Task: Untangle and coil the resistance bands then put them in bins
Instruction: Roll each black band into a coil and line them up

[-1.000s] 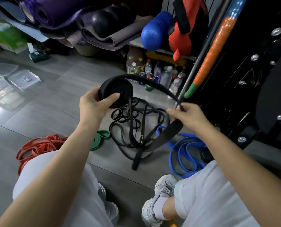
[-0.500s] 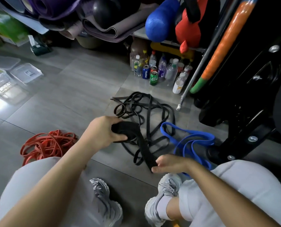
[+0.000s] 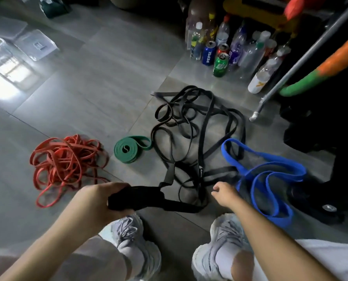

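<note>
My left hand [image 3: 100, 199] grips a partly rolled wide black band [image 3: 140, 198] low over the floor; its loose tail runs right along the tiles. My right hand [image 3: 224, 192] hovers beside that tail with fingers loosely curled, holding nothing. Beyond lies a tangle of thin black bands [image 3: 197, 130]. A blue band [image 3: 266, 179] sprawls to the right, a coiled green band [image 3: 128, 150] sits left of the black tangle, and a heap of red bands [image 3: 65, 161] lies further left.
Clear plastic bins and lids [image 3: 16, 49] stand at the far left. Bottles and cans [image 3: 225, 51] cluster at the back. A metal pole [image 3: 290, 72] and a black machine frame [image 3: 331, 128] close off the right. My two grey sneakers [image 3: 136, 240] are planted below.
Both hands dropped from chest height to the floor. The black roll came down with my left hand, and my right hand let go of the band's tail. The view tilted downward.
</note>
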A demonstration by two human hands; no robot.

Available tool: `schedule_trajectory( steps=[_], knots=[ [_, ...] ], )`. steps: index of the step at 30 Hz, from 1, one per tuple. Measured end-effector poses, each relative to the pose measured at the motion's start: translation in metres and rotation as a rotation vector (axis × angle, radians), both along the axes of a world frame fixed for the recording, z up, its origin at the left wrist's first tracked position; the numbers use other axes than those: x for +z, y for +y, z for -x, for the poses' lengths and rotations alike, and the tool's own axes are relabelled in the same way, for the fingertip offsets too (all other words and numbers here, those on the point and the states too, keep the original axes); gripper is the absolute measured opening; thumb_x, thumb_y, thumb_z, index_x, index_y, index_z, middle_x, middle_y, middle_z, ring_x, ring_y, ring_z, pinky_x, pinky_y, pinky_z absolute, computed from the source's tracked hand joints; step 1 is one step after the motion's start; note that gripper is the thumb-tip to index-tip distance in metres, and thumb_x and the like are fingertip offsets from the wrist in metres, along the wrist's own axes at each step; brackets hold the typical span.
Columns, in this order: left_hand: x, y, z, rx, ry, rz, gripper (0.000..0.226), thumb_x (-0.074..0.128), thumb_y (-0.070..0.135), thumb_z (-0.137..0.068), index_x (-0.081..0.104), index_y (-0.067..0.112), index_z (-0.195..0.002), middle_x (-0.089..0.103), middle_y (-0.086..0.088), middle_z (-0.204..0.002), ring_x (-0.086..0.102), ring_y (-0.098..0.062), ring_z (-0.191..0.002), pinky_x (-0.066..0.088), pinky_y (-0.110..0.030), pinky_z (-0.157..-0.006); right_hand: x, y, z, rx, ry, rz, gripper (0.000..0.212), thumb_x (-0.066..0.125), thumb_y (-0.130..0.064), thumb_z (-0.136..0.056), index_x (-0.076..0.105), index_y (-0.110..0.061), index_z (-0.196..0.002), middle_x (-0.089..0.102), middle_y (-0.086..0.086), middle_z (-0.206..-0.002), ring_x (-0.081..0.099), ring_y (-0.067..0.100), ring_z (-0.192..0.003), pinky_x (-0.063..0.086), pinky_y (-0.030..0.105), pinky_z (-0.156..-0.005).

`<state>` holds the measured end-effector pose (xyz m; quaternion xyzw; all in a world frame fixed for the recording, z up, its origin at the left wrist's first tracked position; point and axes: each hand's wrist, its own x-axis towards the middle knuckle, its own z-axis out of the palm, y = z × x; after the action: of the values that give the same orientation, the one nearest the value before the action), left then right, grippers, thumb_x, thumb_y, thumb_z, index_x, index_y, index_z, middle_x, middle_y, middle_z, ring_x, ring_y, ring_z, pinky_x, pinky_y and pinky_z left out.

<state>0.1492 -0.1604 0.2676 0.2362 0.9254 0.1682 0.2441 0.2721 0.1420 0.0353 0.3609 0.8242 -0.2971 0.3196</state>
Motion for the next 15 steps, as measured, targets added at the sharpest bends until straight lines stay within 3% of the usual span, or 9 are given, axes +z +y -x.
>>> schedule_trajectory(
  steps=[5, 7, 9, 11, 15],
  knots=[
    [-0.010, -0.007, 0.003, -0.003, -0.043, 0.002, 0.042, 0.092, 0.023, -0.052, 0.072, 0.033, -0.087, 0.066, 0.023, -0.083, 0.060, -0.004, -0.064, 0.051, -0.028, -0.057, -0.045, -0.018, 0.018, -0.349, 0.030, 0.238, 0.038, 0.055, -0.009, -0.090, 0.054, -0.001, -0.127, 0.062, 0.017, -0.117, 0.060, 0.029, -0.102, 0.049, 0.035, -0.086],
    [-0.013, -0.007, 0.007, -0.024, -0.032, -0.021, 0.040, 0.087, 0.036, -0.057, 0.065, 0.035, -0.090, 0.065, 0.022, -0.081, 0.058, -0.003, -0.064, 0.044, -0.023, -0.054, -0.053, -0.025, 0.027, -0.490, 0.025, 0.313, 0.050, 0.056, -0.010, -0.091, 0.041, -0.004, -0.138, 0.057, 0.016, -0.124, 0.053, 0.022, -0.099, 0.045, 0.034, -0.082],
    [-0.014, -0.007, 0.011, -0.007, -0.032, -0.016, 0.047, 0.069, 0.053, -0.057, 0.055, 0.040, -0.100, 0.061, 0.026, -0.088, 0.058, -0.004, -0.064, 0.044, -0.023, -0.058, -0.059, -0.029, 0.033, -0.708, 0.005, 0.430, 0.062, 0.057, -0.010, -0.092, 0.026, -0.014, -0.146, 0.053, 0.012, -0.131, 0.055, 0.023, -0.104, 0.047, 0.040, -0.086],
    [-0.017, -0.006, 0.015, 0.017, -0.051, -0.018, 0.051, 0.061, 0.059, -0.056, 0.051, 0.042, -0.103, 0.061, 0.027, -0.090, 0.059, -0.005, -0.063, 0.045, -0.025, -0.058, -0.063, -0.030, 0.037, -0.896, -0.020, 0.567, 0.068, 0.057, -0.010, -0.093, 0.018, -0.019, -0.148, 0.054, 0.006, -0.125, 0.058, 0.023, -0.101, 0.049, 0.039, -0.080],
    [-0.018, 0.001, 0.018, 0.021, -0.071, -0.030, 0.055, 0.070, 0.045, -0.055, 0.047, 0.044, -0.105, 0.062, 0.025, -0.091, 0.060, -0.001, -0.061, 0.047, -0.025, -0.057, -0.073, -0.037, 0.041, -0.936, -0.113, 0.527, 0.049, 0.062, -0.012, -0.090, 0.039, -0.005, -0.133, 0.055, 0.003, -0.091, 0.057, 0.018, -0.076, 0.051, 0.035, -0.069]
  ],
)
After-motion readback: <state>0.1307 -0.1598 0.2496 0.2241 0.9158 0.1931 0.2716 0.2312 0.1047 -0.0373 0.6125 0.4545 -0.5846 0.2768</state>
